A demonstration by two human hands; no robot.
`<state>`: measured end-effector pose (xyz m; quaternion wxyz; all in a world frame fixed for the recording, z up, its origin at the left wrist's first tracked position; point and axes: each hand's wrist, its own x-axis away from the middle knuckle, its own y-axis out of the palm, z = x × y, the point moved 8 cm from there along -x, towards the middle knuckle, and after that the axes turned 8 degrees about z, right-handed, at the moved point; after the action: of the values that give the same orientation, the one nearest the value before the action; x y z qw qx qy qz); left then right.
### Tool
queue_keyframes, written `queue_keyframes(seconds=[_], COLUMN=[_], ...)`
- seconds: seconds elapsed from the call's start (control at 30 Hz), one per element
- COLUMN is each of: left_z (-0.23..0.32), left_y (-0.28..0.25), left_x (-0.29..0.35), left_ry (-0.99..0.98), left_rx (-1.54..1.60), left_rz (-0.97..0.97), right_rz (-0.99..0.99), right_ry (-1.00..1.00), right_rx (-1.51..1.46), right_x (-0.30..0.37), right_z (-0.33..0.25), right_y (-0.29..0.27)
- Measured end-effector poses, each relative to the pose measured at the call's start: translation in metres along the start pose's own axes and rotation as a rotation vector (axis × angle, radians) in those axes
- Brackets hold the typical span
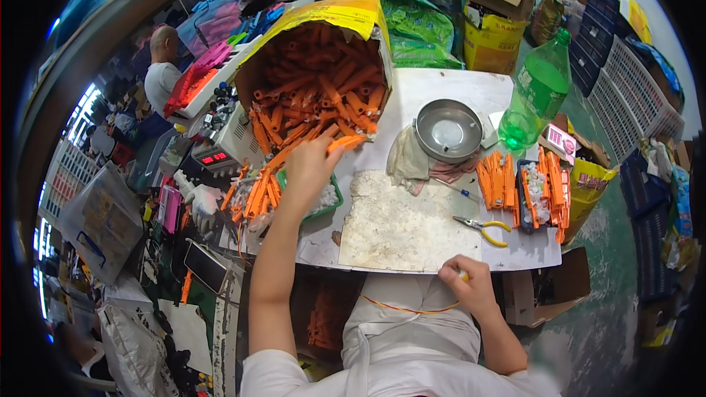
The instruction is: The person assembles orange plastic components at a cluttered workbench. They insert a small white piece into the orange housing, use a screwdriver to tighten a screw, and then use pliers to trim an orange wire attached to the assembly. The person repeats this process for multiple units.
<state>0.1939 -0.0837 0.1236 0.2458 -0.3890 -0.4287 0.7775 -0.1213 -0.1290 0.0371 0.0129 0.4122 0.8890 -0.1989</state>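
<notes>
Right now, the left hand (307,165) has its fingers pinched narrow on an orange piece (346,142), off to the left of the metal bowl (448,130). The piece juts out past the fingertips on the side toward the bowl, right at the mouth of an open box (346,11) packed with its lookalikes, beyond and left of the bowl.

And over to the right hand (471,287)! It's at the near edge of the table (426,84), on the person's side of the bowl, fingers curled tightly round a small yellow object (464,276), most of it hidden in the grip. Nearer the person than the bowl, a red-and-yellow wire (412,312) crosses the lap.

Outward we go: a green tray (332,207) of white bits sits left of the bowl, just beside the left forearm. A rumpled cloth (406,158) lies against the bowl's left side, a worn pale board (397,224) in front of it. To the bowl's near right, yellow-handled pliers (494,233) and bundled orange pieces (498,180); to its right, a green bottle (540,88). Way off left of the bowl, a seated co-worker (159,81).
</notes>
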Motion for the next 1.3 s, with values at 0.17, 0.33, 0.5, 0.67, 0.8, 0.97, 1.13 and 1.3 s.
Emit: queue_keyframes(seconds=[0.17,0.33,0.5,0.67,0.8,0.97,1.13,1.3], left_z=[0.016,0.074,0.099,0.093,0.089,0.099,0.099,0.099], left_y=[0.028,0.093,0.063,0.088,0.089,0.092,0.097,0.101], left_x=[0.105,0.191,0.183,0.176,0.166,0.165,0.163,0.164], left_ry=[-0.34,-0.562,-0.072,-0.441,-0.534,-0.562,-0.572,-0.564], left_rx=[1.128,1.578,0.765,1.251,1.552,1.548,1.533,1.515], left_rz=[-0.129,-0.536,-0.038,-0.215,-0.154,-0.081,-0.015,-0.001], right_rz=[0.098,0.089,0.146,0.218,0.262,0.301,0.316,0.288], right_ry=[0.086,0.283,-0.014,-0.201,-0.425,-0.495,-0.514,-0.489], right_rx=[-0.339,-0.679,-0.189,0.081,0.415,0.515,0.532,0.55], right_x=[-0.027,-0.046,-0.052,-0.036,-0.012,-0.008,-0.01,-0.009], right_z=[0.005,0.012,-0.001,-0.019,-0.03,-0.032,-0.029,-0.022], right_y=[0.025,0.036,0.016,0.007,0.015,0.026,0.027,0.028])
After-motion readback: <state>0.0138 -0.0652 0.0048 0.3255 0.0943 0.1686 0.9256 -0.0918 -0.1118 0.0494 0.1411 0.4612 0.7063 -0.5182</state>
